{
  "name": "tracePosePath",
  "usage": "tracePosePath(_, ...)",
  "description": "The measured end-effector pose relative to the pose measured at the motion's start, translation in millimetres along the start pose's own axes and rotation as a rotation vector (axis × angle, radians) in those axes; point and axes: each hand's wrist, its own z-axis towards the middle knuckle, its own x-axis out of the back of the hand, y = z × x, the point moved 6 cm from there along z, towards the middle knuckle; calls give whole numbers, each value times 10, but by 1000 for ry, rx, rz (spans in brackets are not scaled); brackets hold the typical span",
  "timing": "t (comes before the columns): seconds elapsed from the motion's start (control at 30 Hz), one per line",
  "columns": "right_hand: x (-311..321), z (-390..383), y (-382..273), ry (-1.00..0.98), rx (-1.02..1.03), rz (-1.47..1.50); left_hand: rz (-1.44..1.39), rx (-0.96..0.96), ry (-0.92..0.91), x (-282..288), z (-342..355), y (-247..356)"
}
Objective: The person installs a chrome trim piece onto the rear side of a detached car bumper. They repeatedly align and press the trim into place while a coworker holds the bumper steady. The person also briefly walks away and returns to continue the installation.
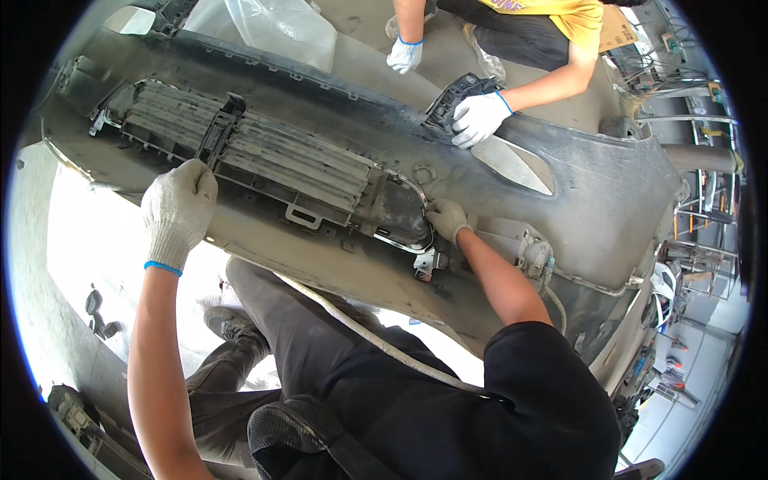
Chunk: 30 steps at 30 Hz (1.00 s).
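Observation:
A dusty car bumper lies inner side up across the view, with a slatted grille set along its middle. My left hand, in a white knit glove with a blue cuff, is closed in a fist at the grille's near edge; whatever it holds is hidden. At the grille's right end, my right hand, also gloved, has its fingers curled against the rim of a dark end piece. What they grip there does not show. Just below that end piece sits a small metal bracket.
Across the bumper, a co-worker in a yellow top has one gloved hand on a black plastic part. Clear plastic sheeting lies at the far left. A pale hose crosses before my legs. Racks stand at the right.

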Motion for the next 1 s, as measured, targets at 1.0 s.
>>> tracePosePath(1.0,-50,-23,-163,-100,178,-256,30,40,-34,-14,70,-27)
